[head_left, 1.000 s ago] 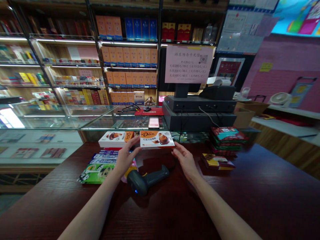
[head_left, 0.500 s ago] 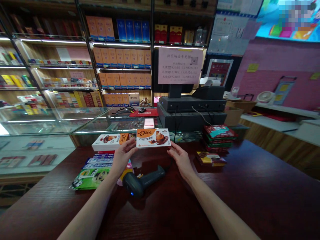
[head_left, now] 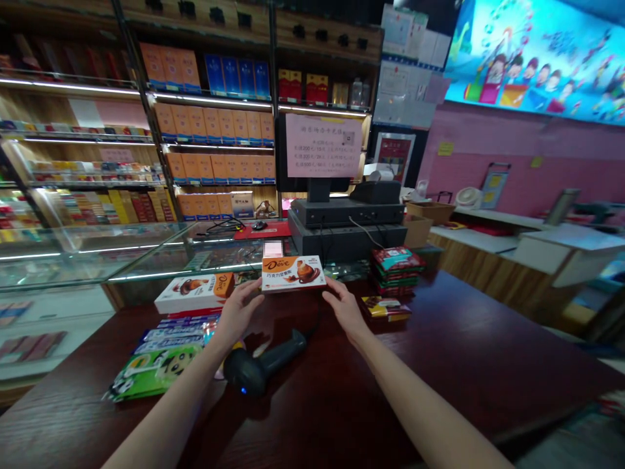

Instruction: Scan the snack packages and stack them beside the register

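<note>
Between my two hands, a white and orange Dove chocolate box [head_left: 293, 273] is held by its short ends, its printed face toward me. My left hand [head_left: 240, 309] grips the left end and my right hand [head_left: 346, 307] the right end. Below the box, a dark barcode scanner [head_left: 263, 363] lies on the brown table [head_left: 390, 391], a blue light glowing on its head. Another Dove box [head_left: 195, 292] lies left of my left hand. Nearer me are green panda-printed packets [head_left: 151, 371] and blue-purple packets [head_left: 170, 331], partly hidden by my left forearm.
Right of my right hand lie yellow-brown packets [head_left: 387, 309], with a stack of red and green packets [head_left: 398, 268] behind. A cash register with a screen [head_left: 349, 225] stands on the glass counter [head_left: 151, 251] at the back. Stocked shelves [head_left: 215, 143] rise behind it.
My view has turned to the right and up, so the scene sits further left. Both hands still hold the Dove box, at nearly the same place in view.
</note>
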Motion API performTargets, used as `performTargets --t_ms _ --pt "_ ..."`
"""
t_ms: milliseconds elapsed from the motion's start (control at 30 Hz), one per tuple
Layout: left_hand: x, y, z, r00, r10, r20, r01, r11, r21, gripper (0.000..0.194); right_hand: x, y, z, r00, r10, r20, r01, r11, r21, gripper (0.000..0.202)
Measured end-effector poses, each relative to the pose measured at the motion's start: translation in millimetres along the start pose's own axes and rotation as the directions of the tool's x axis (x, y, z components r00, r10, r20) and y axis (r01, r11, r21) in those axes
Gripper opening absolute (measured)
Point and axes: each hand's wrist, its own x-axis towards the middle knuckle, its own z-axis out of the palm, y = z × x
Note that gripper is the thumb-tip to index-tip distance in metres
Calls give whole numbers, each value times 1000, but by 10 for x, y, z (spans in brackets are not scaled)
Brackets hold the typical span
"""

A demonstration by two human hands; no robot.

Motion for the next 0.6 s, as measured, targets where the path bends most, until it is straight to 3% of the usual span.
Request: performTargets --t_ms 167,333,500,600 --pt "133 69 24 981 59 186 -80 991 107 56 52 32 -210 1000 11 -27 -14 993 -120 46" --pt "162 166 256 960 80 270 -96 994 49 66 109 87 -391 999 -20 -38 7 954 -301 51" --pt "192 261 564 947 61 317 -107 986 130 70 93 13 -564 1000 -8 -20 -7 774 -634 51" --pt "232 303 722 955 40 295 -98 978 183 71 65 -42 -625 999 25 -28 -38 669 -742 52"
